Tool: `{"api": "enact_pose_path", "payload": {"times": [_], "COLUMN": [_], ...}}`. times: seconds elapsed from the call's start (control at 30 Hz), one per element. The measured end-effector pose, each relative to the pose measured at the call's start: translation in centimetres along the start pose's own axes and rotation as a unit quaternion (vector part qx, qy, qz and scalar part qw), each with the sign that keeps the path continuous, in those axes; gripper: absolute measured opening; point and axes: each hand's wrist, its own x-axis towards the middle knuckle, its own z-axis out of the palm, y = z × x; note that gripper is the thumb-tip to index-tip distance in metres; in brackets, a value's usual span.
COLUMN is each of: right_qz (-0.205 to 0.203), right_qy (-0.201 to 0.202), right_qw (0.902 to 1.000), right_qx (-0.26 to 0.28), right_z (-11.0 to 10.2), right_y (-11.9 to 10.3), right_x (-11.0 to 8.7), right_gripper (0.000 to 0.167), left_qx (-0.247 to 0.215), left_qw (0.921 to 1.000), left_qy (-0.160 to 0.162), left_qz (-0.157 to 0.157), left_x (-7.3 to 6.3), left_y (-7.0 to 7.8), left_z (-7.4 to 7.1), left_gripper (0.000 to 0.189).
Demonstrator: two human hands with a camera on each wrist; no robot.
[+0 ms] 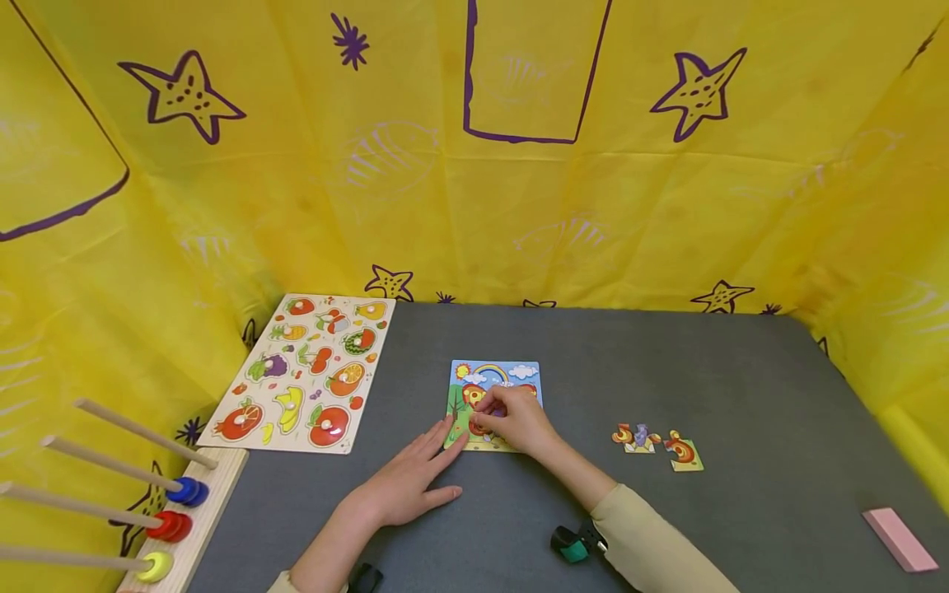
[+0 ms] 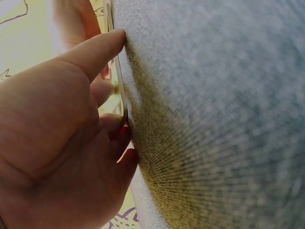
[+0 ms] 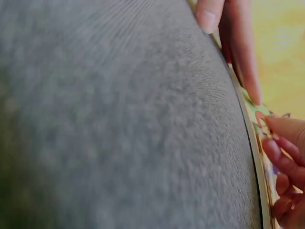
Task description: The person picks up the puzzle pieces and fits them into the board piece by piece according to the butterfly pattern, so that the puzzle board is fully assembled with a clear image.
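Observation:
A small square jigsaw puzzle (image 1: 465, 391) with a sun, rainbow and tree picture lies flat on the dark grey table. My right hand (image 1: 521, 418) is over its middle, thumb and fingertips pinching a puzzle piece (image 3: 260, 119) close against the picture. Much of that piece is hidden by the fingers. My left hand (image 1: 410, 478) lies with its fingers stretched out, fingertips on the puzzle's lower left corner and thumb on the table. In the left wrist view, the left hand (image 2: 62, 124) reaches along the puzzle's edge.
Two loose puzzle pieces, one purple and orange (image 1: 638, 439) and one orange and green (image 1: 685, 452), lie to the right. A fruit peg board (image 1: 337, 329) lies at the back left. A wooden stacker (image 1: 211, 486) with rods and rings stands at the left, a pink block (image 1: 899, 539) at the right.

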Motion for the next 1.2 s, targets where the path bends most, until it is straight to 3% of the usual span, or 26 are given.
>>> {"api": "enact_pose_path", "payload": {"times": [0.13,0.27,0.77,1.03,1.2], "right_qz": [-0.036,-0.045,0.002,0.009,-0.011], "right_qy": [0.015,0.019,-0.006,-0.031,-0.044], "right_qw": [0.9983,0.9971,0.9980,0.9956,0.9972], "right_qx": [-0.044,-0.058,-0.063,-0.088,-0.060], "right_z": [0.42,0.57,0.51,0.42,0.09], "right_y": [0.02,0.08,-0.10,-0.40,-0.07], "right_x": [0.14,0.21,0.56,0.95,0.90], "right_gripper": [0.013,0.013,0.018,0.018,0.014], "left_qx": [0.000,-0.007,-0.004,0.047,0.100], "left_qw": [1.0000,1.0000,0.9998,0.9976,0.9928], "left_qy": [0.003,0.003,0.017,0.049,0.063], "left_qz": [0.000,-0.004,0.008,0.014,0.015], "left_x": [0.01,0.09,0.17,0.37,0.78], "left_y": [-0.02,-0.04,0.01,0.59,0.79], "left_z": [0.01,0.00,-0.02,-0.21,-0.12], "left_gripper": [0.069,0.070,0.069,0.066,0.067]}}
